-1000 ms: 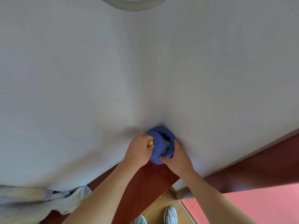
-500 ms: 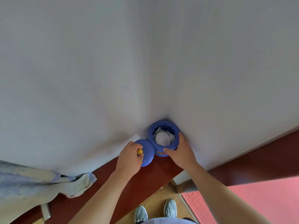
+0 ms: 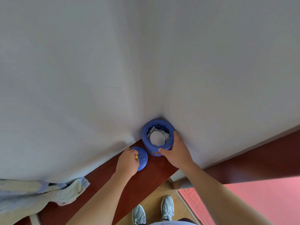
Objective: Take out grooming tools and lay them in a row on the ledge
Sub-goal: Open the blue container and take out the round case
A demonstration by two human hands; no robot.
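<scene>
A blue round container (image 3: 146, 144) stands open on the dark red wooden ledge (image 3: 129, 189), in the corner where two white walls meet. Inside it I see a white round item (image 3: 156, 138) and several silvery tools, too small to tell apart. My right hand (image 3: 176, 152) grips the container's side. Its blue domed lid (image 3: 142, 158) rests on the ledge just left of the container, and my left hand (image 3: 127, 162) is shut on the lid's yellow knob (image 3: 136, 157).
A crumpled pale cloth (image 3: 40, 194) lies on the ledge at the left. Below the ledge are a wooden floor with my grey shoes (image 3: 167, 208) and a pink mat (image 3: 259, 200) to the right. White walls close off the ledge's back.
My left hand lifted the lid off the container and brought it down to the left onto the ledge. The container's inside now shows. My right hand stayed on the container.
</scene>
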